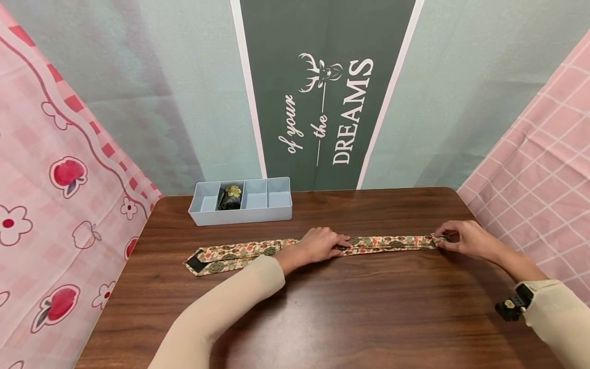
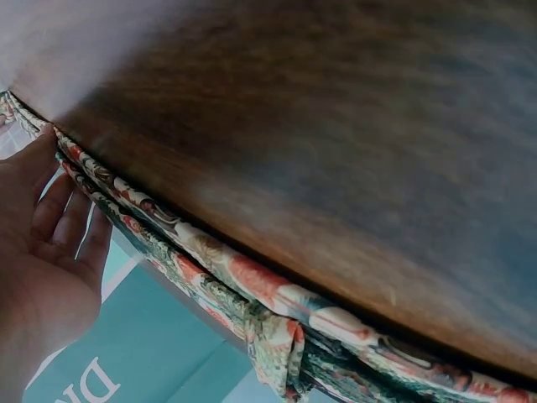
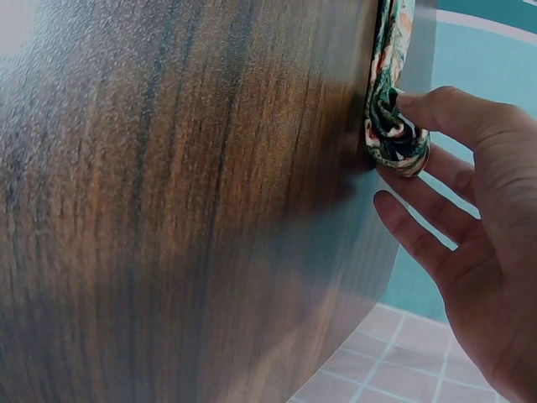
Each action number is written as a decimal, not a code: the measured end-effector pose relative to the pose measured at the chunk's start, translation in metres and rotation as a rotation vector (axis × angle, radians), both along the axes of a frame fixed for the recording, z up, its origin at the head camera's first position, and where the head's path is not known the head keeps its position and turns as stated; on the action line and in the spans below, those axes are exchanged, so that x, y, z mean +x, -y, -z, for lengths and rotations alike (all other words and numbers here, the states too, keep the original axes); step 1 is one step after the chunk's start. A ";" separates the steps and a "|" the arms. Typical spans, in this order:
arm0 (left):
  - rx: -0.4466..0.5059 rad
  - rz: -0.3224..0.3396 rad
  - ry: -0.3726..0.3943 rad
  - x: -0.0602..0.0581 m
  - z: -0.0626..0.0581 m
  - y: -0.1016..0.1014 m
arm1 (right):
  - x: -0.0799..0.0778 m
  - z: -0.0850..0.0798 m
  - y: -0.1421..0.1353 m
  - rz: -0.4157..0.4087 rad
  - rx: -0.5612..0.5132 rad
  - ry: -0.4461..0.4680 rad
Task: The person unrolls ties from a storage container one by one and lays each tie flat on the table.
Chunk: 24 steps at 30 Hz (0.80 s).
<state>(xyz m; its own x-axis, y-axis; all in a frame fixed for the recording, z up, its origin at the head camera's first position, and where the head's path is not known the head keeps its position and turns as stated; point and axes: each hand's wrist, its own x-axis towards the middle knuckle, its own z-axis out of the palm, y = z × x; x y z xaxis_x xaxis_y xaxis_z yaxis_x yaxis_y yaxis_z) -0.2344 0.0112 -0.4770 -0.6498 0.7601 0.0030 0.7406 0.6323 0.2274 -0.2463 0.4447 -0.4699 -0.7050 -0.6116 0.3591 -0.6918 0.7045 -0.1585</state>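
A patterned necktie (image 1: 382, 242), cream with red and green motifs, lies folded lengthwise across the table. Its pointed end with a black lining patch (image 1: 197, 264) is at the left. My left hand (image 1: 319, 245) holds it near the middle, thumb along the near edge and fingers on the far side. In the left wrist view a small fabric loop (image 2: 275, 348) crosses the tie. At the right end my right hand (image 1: 467, 240) pinches the doubled-over tip between thumb and fingers. The right wrist view shows that tip as a small curled fold (image 3: 396, 138).
Behind the tie stands a light blue divided box (image 1: 239, 215). One compartment holds a dark roll (image 1: 230, 198) with a yellow flower. The wooden table (image 1: 359, 312) meets a hanging cloth at the back, with pink patterned cloths at both sides.
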 end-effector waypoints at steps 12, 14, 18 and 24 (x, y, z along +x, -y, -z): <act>0.001 0.004 0.009 0.001 -0.002 0.009 | 0.004 -0.003 -0.001 0.026 0.003 0.070; -0.001 0.006 0.011 0.001 -0.002 0.009 | 0.004 -0.003 0.000 0.029 0.006 0.075; -0.009 0.010 0.012 0.001 -0.004 0.007 | 0.002 -0.004 0.001 0.012 0.003 0.075; 0.005 0.032 0.011 0.001 -0.007 -0.005 | 0.000 -0.004 0.002 -0.066 -0.007 0.046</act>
<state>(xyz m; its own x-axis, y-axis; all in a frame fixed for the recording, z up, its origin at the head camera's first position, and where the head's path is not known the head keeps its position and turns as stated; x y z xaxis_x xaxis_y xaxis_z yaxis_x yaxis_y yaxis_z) -0.2335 0.0164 -0.4701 -0.6254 0.7803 -0.0001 0.7577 0.6074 0.2386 -0.2464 0.4428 -0.4663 -0.6789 -0.6548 0.3320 -0.7287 0.6562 -0.1960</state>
